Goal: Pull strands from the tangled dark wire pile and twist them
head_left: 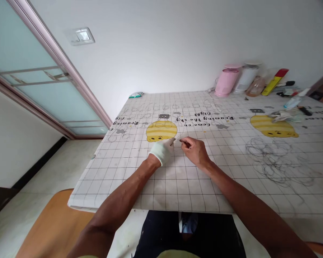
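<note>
Well, gloved left hand (164, 149) faces bare right hand (196, 151)

Glove (161, 151) matt knit cloth, tbl cover (118, 181) smooth & matt-ish, wall sw. (82, 36) glossy plastic.

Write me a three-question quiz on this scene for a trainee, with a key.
1. Multiple choice: which of the person's hands wears the pale glove? A) left B) right C) both
2. True or false: in the picture, the pink device stands left of the white device.
3. Fill in: the dark tangle on the tablecloth lies on the side of the person's ____ forearm.

Key: 1. A, the left hand. 2. True. 3. Right.
</note>
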`<state>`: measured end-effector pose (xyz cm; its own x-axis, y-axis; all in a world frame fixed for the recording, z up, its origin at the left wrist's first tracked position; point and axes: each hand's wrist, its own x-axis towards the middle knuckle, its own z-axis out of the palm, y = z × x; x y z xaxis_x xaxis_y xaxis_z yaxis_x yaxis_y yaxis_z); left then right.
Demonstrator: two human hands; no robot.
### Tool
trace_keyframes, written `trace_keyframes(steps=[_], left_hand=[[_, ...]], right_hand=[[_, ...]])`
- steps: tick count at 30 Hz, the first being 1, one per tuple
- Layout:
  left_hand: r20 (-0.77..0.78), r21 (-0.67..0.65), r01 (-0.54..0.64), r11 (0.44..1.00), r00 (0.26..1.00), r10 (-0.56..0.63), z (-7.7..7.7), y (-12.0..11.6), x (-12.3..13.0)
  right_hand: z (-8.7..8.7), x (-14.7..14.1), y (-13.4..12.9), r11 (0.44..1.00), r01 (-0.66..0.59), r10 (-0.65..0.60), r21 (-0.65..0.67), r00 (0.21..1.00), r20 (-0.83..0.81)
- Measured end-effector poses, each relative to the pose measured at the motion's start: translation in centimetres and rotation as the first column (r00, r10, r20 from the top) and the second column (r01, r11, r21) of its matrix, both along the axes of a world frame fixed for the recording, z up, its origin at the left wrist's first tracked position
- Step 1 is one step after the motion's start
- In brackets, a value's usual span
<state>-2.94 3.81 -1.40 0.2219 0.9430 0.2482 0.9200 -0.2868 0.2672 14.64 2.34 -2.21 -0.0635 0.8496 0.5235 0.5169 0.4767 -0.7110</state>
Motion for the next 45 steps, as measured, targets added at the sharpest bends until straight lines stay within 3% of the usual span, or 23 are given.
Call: trace_keyframes(steps=[4, 7, 10, 15, 21, 30, 34, 38, 40, 45], left_hand=[[0.267, -0.174, 0.004, 0.985, 0.963, 0.043, 0.7, 0.1, 0.1], [0.555, -0.393, 0.103, 0.914, 0.819, 0.147, 1.6, -0.1, 0.0], [0.728, -0.468, 0.223, 0.855, 0.645, 0.230, 2.2, -0.4, -0.1], [0.840, -0.480, 0.342, 0.808, 0.444, 0.311, 2.5, -0.5, -0.3], [0.862, -0.490, 0.417, 0.765, 0.359, 0.357, 2.2, 0.0, -0.8], [0.874, -0.457, 0.485, 0.745, 0.398, 0.278, 1.1, 0.2, -1.6], [0.821, -0.498, 0.387, 0.776, 0.499, 0.277, 1.7, 0.2, -1.2], [0.740, -0.504, 0.300, 0.810, 0.633, 0.226, 2.5, 0.0, -1.1], [0.707, -0.494, 0.292, 0.819, 0.683, 0.183, 2.6, 0.0, -1.4], [0.613, -0.451, 0.313, 0.836, 0.790, 0.035, 2.6, -0.3, -2.4]], right_hand=[[0.2, 0.1, 0.1, 1.000, 0.007, -0.007, -0.006, 1.000, -0.008], [0.5, 0.4, 0.0, 0.999, 0.029, -0.031, -0.039, 0.999, -0.040], [0.8, 0.9, -0.2, 0.996, 0.035, -0.041, -0.082, 0.997, -0.063], [0.9, 1.3, -0.2, 0.998, -0.005, 0.001, -0.062, 0.998, -0.064], [0.4, 1.2, 0.0, 0.997, -0.076, 0.076, -0.015, 0.997, -0.007], [0.2, 1.5, 0.0, 0.989, -0.101, 0.092, 0.112, 0.992, 0.082], [0.3, 1.7, 0.1, 0.971, -0.174, 0.147, 0.164, 0.976, 0.164], [1.9, 3.2, 0.3, 0.926, -0.145, 0.034, 0.348, 0.952, 0.305], [2.7, 4.1, 0.4, 0.896, -0.188, 0.001, 0.402, 0.907, 0.422], [2.9, 5.3, 0.8, 0.862, -0.356, 0.072, 0.362, 0.792, 0.606]])
